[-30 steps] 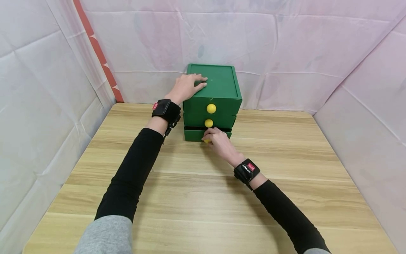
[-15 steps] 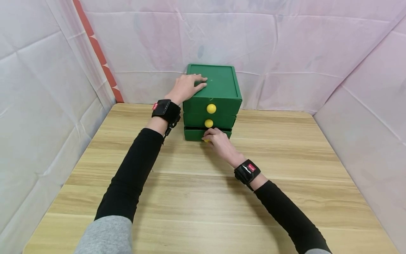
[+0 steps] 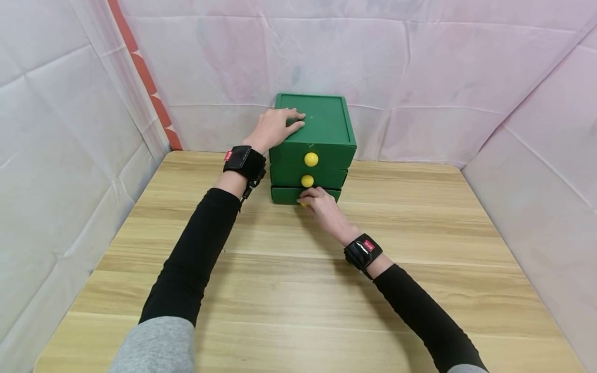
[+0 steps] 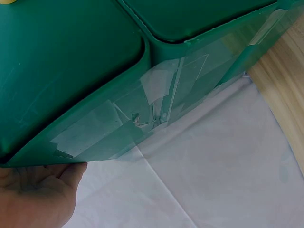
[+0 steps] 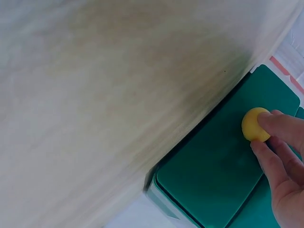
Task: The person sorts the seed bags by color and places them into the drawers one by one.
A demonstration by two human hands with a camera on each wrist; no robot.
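Observation:
A green three-drawer cabinet (image 3: pixel 326 122) stands at the back of the wooden table (image 3: pixel 298 290). My left hand (image 3: pixel 280 124) lies flat on its top near the left edge, fingers straight; the left wrist view shows the palm (image 4: pixel 33 197) against the cabinet's taped side (image 4: pixel 142 123). My right hand (image 3: pixel 310 199) pinches the yellow knob (image 5: pixel 254 126) of the bottom drawer (image 3: pixel 285 195), whose front (image 5: pixel 213 161) sits nearly flush with the cabinet. In the head view the fingers mostly hide that knob. The top knob (image 3: pixel 311 159) and the middle knob (image 3: pixel 307 181) are free.
White and pink sheeting (image 3: pixel 420 77) walls the table at the back and on both sides, with an orange strip (image 3: pixel 144 72) at the back left. The cabinet stands close against the back sheet. Bare wood stretches from the cabinet to the near edge.
The bottom drawer has slid inward, and the dark gap above it has closed. My right hand moved slightly toward the cabinet with the knob. The left hand has not moved.

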